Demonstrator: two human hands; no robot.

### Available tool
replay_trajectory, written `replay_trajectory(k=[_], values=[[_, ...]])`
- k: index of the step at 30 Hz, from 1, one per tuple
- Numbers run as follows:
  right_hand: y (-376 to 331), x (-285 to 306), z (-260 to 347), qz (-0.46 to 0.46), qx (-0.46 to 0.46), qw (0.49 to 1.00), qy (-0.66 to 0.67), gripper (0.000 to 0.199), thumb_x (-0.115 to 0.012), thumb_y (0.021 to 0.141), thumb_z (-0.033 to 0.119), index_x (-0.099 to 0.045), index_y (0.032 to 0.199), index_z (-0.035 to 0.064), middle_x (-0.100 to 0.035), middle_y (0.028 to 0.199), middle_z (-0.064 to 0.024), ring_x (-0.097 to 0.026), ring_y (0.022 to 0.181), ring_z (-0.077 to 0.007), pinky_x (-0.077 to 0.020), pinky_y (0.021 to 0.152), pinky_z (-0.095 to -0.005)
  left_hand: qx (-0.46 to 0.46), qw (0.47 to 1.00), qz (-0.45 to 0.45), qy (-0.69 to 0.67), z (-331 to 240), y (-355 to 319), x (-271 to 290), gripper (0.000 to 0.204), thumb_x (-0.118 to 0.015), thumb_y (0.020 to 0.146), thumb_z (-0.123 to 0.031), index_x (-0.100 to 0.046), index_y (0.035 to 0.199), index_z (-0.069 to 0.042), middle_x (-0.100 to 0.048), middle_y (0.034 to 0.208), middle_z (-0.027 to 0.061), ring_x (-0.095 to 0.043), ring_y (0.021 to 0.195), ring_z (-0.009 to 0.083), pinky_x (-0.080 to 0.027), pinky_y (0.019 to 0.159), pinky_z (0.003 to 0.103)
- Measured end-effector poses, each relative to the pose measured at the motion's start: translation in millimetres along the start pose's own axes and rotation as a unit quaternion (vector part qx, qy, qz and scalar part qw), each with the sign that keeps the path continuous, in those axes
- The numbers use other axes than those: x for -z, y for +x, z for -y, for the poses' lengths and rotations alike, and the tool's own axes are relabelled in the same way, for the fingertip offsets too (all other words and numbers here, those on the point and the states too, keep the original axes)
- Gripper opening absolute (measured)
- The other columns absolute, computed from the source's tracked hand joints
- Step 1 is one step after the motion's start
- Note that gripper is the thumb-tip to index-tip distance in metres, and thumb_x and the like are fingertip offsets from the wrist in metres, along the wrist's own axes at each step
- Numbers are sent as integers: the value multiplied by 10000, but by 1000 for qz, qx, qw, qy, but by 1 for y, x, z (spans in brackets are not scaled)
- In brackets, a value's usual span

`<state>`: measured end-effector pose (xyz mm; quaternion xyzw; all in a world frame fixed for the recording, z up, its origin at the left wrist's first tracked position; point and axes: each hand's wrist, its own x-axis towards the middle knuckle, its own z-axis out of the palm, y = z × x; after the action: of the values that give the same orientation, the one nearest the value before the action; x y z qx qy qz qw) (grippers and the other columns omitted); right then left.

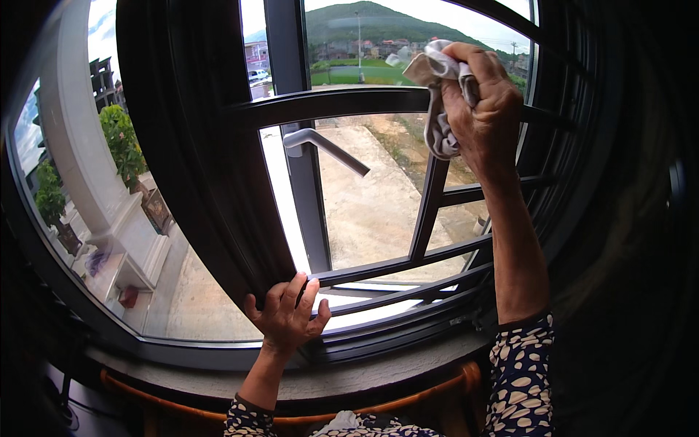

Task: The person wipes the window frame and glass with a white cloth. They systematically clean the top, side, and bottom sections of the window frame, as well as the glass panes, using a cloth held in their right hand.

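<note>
My right hand (pixel 486 109) is raised at the upper right, its fingers closed round a crumpled pale cloth (pixel 439 135). Part of the cloth hangs down past a crossing of the dark window bars (pixel 342 104). Low in the middle, my left hand (pixel 287 312) rests with spread fingers against the foot of the dark window frame (pixel 218 189), and nothing is in it. Between the hands, a grey window handle (pixel 328 149) slants down from the sash of an outward-opened window pane. Whether the cloth touches the bars or the glass is hard to tell.
Below the window runs a grey stone sill (pixel 378 377), and a curved wooden chair back (pixel 182 409) stands against it. Through the glass at the left show a pale pillar (pixel 84 124) and potted plants (pixel 120 142). A green hill (pixel 364 29) rises beyond.
</note>
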<state>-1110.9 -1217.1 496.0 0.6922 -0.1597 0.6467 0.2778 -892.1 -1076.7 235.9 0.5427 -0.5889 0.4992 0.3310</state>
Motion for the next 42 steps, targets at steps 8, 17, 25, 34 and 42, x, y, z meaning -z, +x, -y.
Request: replay_trajectory(k=[8,17,25,34,42], values=[[-11,-45,59,-77,156,982,-78,313,-759,738,212,-657,1019,116,-603,923,-61,-583,809,-207,-457,725,-391,-3,1000,1,9,2,1,2,211,-593,763,-375,-672,874,-215,-644,995,-41,-552,928,124,-22,1117,532],[-14,-4,4,43,109,993,-10,377,-761,712,74,-646,1071,93,-620,955,-99,-640,879,-244,-515,773,-369,5,1000,6,4,0,-2,2,219,-568,796,-382,-679,895,-221,-656,999,-29,-547,930,130,-55,1098,518],[-2,29,-34,64,-70,984,-153,328,-703,784,34,-668,1096,129,-646,914,-83,-657,770,-161,-576,646,-257,10,1000,1,-8,-4,0,-3,215,-591,768,-374,-674,893,-220,-658,1004,-28,-552,940,134,-60,1097,525],[-25,25,-28,130,111,981,-93,460,-735,764,156,-591,1201,143,-520,1089,-126,-584,929,-256,-477,858,-435,-2,1000,5,7,1,-6,-4,224,-577,786,-367,-657,933,-217,-648,1026,-35,-570,929,143,-4,1121,539],[-43,68,-112,124,-32,979,-160,404,-701,739,66,-634,1128,157,-514,1024,-101,-550,908,-272,-478,809,-393,-6,1000,9,10,2,-2,1,247,-609,722,-314,-636,935,-190,-635,1034,-25,-560,957,169,-16,1126,537]])
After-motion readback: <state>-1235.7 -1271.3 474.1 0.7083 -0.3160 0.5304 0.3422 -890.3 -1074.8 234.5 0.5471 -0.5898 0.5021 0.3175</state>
